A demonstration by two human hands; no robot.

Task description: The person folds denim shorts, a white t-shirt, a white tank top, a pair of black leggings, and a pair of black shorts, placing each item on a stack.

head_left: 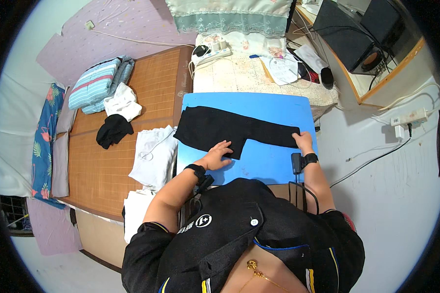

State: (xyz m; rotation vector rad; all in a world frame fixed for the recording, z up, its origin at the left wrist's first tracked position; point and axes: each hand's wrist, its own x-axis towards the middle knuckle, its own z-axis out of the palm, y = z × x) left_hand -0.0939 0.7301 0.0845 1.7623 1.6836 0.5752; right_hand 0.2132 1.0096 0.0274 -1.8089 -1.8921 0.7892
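Note:
A pair of black trousers (215, 128) lies spread across a blue tabletop (274, 168), its wide end to the left. One narrow leg stretches to the right, while a shorter part ends near the middle with a straight edge. My left hand (217, 156) rests on the lower edge of the cloth, fingers spread. At the far right end of the long leg, my right hand (304, 140) pinches the hem between thumb and fingers. Each wrist wears a black strap with a small device.
Left of the table, a bed with a brown woven mat (154, 78) bears folded white clothes (154, 158), a crumpled black cloth (114, 131) and a striped blue quilt (95, 84). Behind stands a cloth-covered surface (239, 73) with papers (283, 71) and a power strip (211, 56).

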